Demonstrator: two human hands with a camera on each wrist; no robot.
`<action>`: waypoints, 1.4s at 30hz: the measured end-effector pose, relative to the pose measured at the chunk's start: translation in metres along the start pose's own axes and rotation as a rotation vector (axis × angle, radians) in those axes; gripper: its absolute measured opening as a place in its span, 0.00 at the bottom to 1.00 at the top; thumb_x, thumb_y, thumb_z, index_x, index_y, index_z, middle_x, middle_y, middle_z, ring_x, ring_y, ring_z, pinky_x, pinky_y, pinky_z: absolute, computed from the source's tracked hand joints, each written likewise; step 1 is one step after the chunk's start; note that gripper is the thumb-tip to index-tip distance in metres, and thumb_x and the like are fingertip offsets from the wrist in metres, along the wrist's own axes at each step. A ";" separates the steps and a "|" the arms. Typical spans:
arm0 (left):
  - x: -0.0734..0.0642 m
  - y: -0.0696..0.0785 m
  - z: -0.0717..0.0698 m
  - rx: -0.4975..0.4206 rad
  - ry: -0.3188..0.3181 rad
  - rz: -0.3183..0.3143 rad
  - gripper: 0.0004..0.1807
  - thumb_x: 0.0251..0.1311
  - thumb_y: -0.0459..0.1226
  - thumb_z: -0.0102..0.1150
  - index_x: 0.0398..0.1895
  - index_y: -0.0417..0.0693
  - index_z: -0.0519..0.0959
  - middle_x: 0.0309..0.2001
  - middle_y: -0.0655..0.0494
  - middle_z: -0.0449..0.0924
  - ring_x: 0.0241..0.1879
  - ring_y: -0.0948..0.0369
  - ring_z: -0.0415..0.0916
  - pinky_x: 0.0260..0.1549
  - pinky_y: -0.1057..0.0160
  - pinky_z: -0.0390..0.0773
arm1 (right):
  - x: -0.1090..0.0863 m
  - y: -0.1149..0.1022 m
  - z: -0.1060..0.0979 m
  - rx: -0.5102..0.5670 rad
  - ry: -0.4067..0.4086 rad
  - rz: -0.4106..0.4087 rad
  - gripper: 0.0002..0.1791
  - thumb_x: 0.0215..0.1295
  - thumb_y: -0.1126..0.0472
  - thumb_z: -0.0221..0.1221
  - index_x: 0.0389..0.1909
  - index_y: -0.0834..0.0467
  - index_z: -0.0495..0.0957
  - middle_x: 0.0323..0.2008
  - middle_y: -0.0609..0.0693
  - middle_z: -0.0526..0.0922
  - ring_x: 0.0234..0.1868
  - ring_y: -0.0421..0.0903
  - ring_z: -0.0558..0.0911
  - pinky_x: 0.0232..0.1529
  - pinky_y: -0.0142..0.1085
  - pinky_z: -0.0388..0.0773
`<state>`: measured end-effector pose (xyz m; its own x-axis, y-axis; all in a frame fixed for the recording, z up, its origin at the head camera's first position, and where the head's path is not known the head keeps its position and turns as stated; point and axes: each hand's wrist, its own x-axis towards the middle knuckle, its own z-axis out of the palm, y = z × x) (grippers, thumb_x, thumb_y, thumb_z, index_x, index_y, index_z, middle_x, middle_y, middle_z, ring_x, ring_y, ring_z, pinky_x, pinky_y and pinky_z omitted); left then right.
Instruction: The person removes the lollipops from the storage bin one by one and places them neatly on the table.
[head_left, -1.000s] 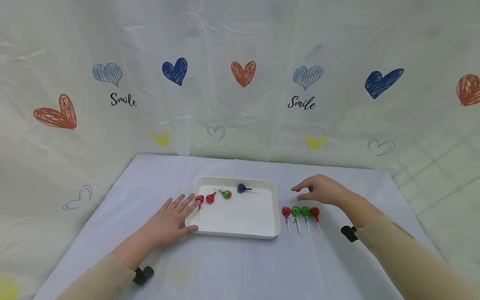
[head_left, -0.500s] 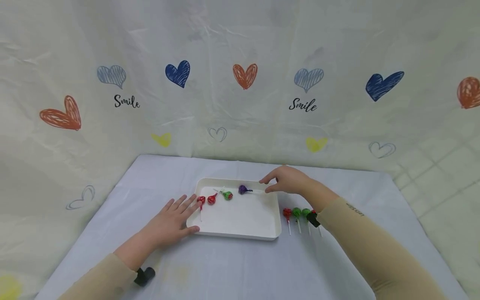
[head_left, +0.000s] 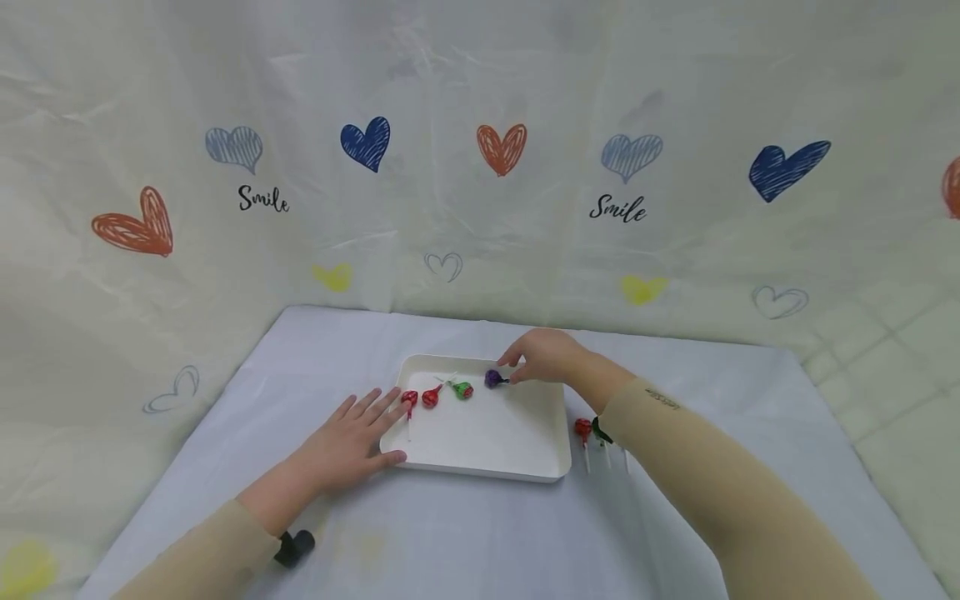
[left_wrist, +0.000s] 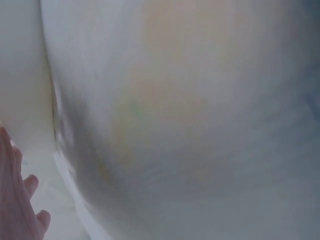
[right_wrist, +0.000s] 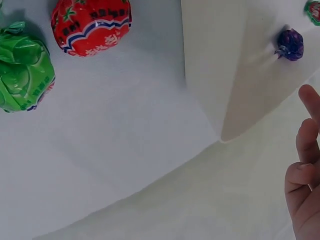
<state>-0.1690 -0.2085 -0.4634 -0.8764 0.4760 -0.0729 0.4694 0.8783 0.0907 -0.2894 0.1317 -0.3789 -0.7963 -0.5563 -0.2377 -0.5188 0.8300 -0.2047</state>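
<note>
Over the far right part of the white tray, the right hand is found at the purple lollipop. One second ago it hung above the white cloth, right of the tray; it has since crossed the rim. The purple lollipop lies in the tray near the far wall, unmoved there, stick pointing right. Thumb and forefinger stand apart around the stick side; no grip is seen, and contact with the stick cannot be confirmed. Judged from this, the work in hand has passed to the purple lollipop, though no hold is yet secured.

The left hand remains spread over the tray's left edge, fingers straight, gripping nothing. Its fingertips lie at the leftmost red lollipop; whether they touch it cannot be told. A second red lollipop and a green lollipop lie between that one and the purple.

Outside the tray, just beside its right wall, an outer red lollipop and an outer green lollipop are noted. The right sleeve now hides part of that row.
</note>
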 end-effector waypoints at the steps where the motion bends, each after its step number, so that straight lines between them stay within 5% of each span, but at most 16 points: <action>1: 0.000 0.000 0.000 0.004 -0.005 -0.001 0.49 0.60 0.74 0.36 0.80 0.63 0.48 0.80 0.60 0.40 0.78 0.50 0.39 0.73 0.41 0.42 | 0.002 -0.001 0.001 -0.006 -0.003 0.003 0.20 0.60 0.51 0.70 0.54 0.42 0.84 0.46 0.40 0.86 0.49 0.42 0.81 0.52 0.41 0.77; 11: 0.001 -0.002 0.000 0.001 -0.004 0.012 0.48 0.62 0.73 0.38 0.80 0.63 0.49 0.80 0.60 0.40 0.78 0.50 0.39 0.73 0.40 0.42 | 0.025 -0.012 0.011 -0.088 -0.043 -0.005 0.18 0.62 0.52 0.68 0.53 0.41 0.85 0.44 0.39 0.85 0.44 0.39 0.79 0.51 0.38 0.76; 24: 0.001 -0.001 -0.004 -0.011 -0.015 0.010 0.49 0.60 0.74 0.37 0.80 0.63 0.49 0.80 0.59 0.40 0.78 0.50 0.38 0.73 0.40 0.41 | 0.034 -0.019 0.022 -0.384 -0.021 -0.154 0.15 0.63 0.54 0.67 0.50 0.42 0.85 0.45 0.41 0.86 0.47 0.43 0.82 0.49 0.40 0.79; 42: 0.001 -0.001 -0.002 0.002 -0.009 0.006 0.47 0.62 0.72 0.41 0.80 0.62 0.49 0.80 0.58 0.42 0.78 0.49 0.40 0.72 0.40 0.44 | 0.009 -0.021 0.020 -0.091 -0.158 -0.116 0.16 0.63 0.59 0.68 0.52 0.46 0.85 0.36 0.37 0.84 0.39 0.36 0.78 0.51 0.37 0.76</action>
<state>-0.1708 -0.2088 -0.4617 -0.8728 0.4813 -0.0811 0.4746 0.8757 0.0889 -0.2795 0.1086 -0.3953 -0.6744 -0.6417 -0.3652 -0.6357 0.7562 -0.1550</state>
